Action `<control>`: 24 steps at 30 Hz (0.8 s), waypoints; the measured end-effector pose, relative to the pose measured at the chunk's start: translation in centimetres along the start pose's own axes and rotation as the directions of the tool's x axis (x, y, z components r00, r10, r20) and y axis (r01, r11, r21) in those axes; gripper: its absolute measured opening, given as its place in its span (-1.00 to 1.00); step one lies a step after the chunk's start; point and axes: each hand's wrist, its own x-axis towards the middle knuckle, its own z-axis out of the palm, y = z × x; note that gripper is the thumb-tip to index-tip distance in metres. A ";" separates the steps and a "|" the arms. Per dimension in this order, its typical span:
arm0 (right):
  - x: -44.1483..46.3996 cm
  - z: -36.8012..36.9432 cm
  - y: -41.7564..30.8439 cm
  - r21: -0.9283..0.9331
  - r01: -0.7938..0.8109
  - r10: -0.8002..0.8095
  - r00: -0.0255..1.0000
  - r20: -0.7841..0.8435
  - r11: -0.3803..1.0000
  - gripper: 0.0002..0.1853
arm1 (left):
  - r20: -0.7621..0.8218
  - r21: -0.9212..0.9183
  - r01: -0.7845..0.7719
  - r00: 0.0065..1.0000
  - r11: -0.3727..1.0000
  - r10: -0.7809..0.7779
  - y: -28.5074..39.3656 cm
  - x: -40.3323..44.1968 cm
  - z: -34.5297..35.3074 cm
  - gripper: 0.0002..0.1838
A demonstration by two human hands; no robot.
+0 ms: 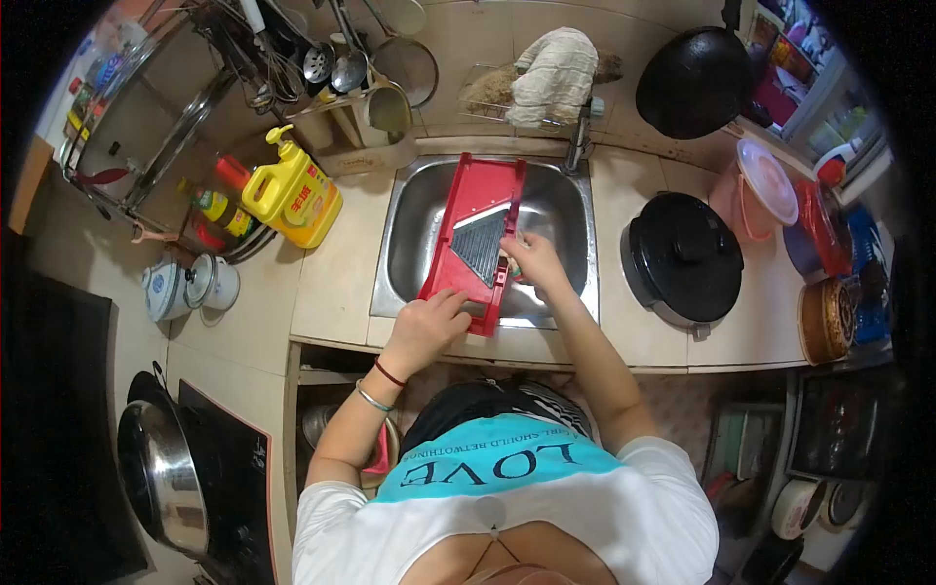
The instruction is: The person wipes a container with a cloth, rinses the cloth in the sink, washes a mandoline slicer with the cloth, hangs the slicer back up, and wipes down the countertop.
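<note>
A long red slicer board [487, 180] with a dark ridged triangular plate lies across the steel sink [400, 244], its near end over the front rim. My left hand [429, 327] rests on the near left edge of the board, fingers bent over it. At the board's right edge, beside the ridged plate, my right hand [533, 261] has its fingers pressed together round something small. That thing is mostly hidden by the fingers. Behind the sink stands the faucet [580, 141].
A yellow jug [297, 200] stands left of the sink, and a black-lidded cooker [682, 255] stands right of it. Further right is a pink bucket [749, 195]. A cloth [556, 76] hangs over a wall rack. Pots and a stove are at the left.
</note>
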 end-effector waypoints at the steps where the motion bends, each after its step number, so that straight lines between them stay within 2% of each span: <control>1: -0.1 -0.2 0.4 0.013 -0.028 0.028 1.000 0.005 1.000 -0.67 | 0.024 -0.011 0.008 1.000 1.000 -0.008 0.1 -0.1 0.0 -0.91; 3: -0.3 -0.6 1.0 0.041 -0.084 0.084 0.996 0.010 0.996 -0.69 | 0.072 -0.035 0.020 0.997 0.999 -0.017 0.4 -0.1 0.1 -0.90; 6: -0.5 -1.0 1.6 0.013 -0.139 0.139 0.989 -0.059 0.990 -0.71 | -0.038 -0.010 -0.040 0.998 0.999 0.040 0.2 0.1 0.8 -0.80; 9: -1.9 -1.3 1.1 0.151 -0.196 0.214 0.970 -0.113 0.969 -0.71 | -0.137 -0.002 0.247 0.960 0.969 -0.245 1.2 -0.2 0.7 -0.61; 10: -2.1 -1.3 1.4 0.189 -0.151 0.180 0.973 -0.147 0.970 -0.71 | -0.225 -0.102 0.391 0.887 0.915 -0.404 1.6 -0.5 0.4 -0.35; 11: -2.2 -1.3 1.9 0.225 -0.105 0.148 0.972 -0.182 0.969 -0.70 | -0.233 -0.448 0.455 0.772 0.770 -0.592 1.8 -1.4 1.7 -0.33; 12: -2.3 -1.2 2.3 0.259 -0.058 0.117 0.969 -0.219 0.964 -0.70 | -0.160 -0.736 0.430 0.640 0.522 -0.752 1.7 -2.8 4.1 -0.32; 13: -2.6 -1.1 2.5 0.217 -0.035 0.088 0.966 -0.242 0.976 -0.70 | -0.019 -0.923 0.322 0.509 0.210 -0.860 1.9 -3.1 4.6 -0.30; 14: -2.8 -0.8 2.7 0.175 -0.012 0.058 0.963 -0.264 0.985 -0.71 | 0.288 -0.958 0.153 0.543 -0.245 -0.789 1.7 -3.9 4.4 -0.32; 16: -2.5 -0.6 4.2 0.040 0.027 -0.015 0.965 -0.262 0.999 -0.70 | 0.454 -0.874 0.103 0.526 -0.475 -0.719 2.1 -3.4 3.6 -0.36; 17: -2.5 -0.6 5.0 0.035 0.028 -0.019 0.969 -0.247 0.999 -0.69 | 0.527 -0.812 0.076 0.521 -0.578 -0.672 2.1 -3.2 3.5 -0.38; 18: -3.1 -0.1 4.7 0.030 0.030 -0.022 0.973 -0.232 0.999 -0.69 | 0.517 -0.835 0.105 0.485 -0.540 -0.706 2.1 -2.9 4.0 -0.48; 20: -5.3 0.9 1.6 0.025 -0.026 0.030 0.981 -0.192 0.999 -0.65 | 0.433 -0.892 0.113 0.489 -0.437 -0.757 1.6 -3.7 5.7 -0.55; 21: -5.0 0.9 2.5 0.006 -0.002 0.003 0.983 -0.182 1.000 -0.64 | 0.389 -0.916 0.117 0.492 -0.383 -0.779 1.4 -3.9 6.4 -0.59; 24: -3.9 0.0 5.9 -0.064 0.034 -0.043 0.989 -0.139 0.997 -0.60 | 0.385 -0.919 0.110 0.455 -0.378 -0.803 1.3 -4.4 7.2 -0.55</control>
